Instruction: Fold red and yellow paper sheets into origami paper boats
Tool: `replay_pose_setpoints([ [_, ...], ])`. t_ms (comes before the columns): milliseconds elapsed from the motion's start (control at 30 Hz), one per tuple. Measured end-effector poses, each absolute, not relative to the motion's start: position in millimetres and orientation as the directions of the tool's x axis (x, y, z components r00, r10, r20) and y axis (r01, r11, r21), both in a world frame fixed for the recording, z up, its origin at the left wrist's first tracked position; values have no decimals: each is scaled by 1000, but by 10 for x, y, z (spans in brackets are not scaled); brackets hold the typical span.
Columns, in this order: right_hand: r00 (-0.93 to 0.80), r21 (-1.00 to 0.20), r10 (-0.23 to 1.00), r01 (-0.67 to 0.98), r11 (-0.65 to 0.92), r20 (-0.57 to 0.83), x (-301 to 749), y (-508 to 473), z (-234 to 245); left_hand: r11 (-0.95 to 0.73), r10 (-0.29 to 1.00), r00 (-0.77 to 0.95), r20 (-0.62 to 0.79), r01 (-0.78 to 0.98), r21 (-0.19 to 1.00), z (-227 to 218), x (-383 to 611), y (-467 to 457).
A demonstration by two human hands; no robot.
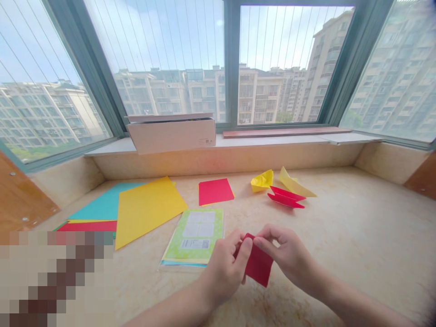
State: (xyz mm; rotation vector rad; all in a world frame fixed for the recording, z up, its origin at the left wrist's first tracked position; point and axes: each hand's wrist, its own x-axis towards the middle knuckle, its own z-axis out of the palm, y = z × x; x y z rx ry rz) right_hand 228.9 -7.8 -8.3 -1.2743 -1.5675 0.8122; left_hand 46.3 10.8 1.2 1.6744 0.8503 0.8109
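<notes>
A small folded red paper point(259, 265) is held just above the marble sill top, near the front middle. My left hand point(225, 268) pinches its upper left edge, thumb on top. My right hand point(289, 254) pinches its upper right corner, fingers curled. Both hands are closed on the paper, close together. Further back lie finished folded pieces: a red paper boat point(285, 197), a yellow paper boat point(262, 180) and a yellow folded shape point(295, 184).
A green-edged paper packet point(196, 236) lies left of my hands. Behind it are a red square sheet point(214, 191), a large yellow sheet point(146, 209) and a teal sheet point(102, 205) over other coloured sheets. A white box point(172, 132) stands on the window ledge.
</notes>
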Motion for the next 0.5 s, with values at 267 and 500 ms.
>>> replay_pose_setpoints([
  [267,-196,-912,955,304,275,223,2297,-142,20,-382,836,486,254,182,906,-62,388,132],
  [500,-193,-916,967,331,225,168,2338,-147,-10,-433,840,456,295,235,870,-27,378,109],
])
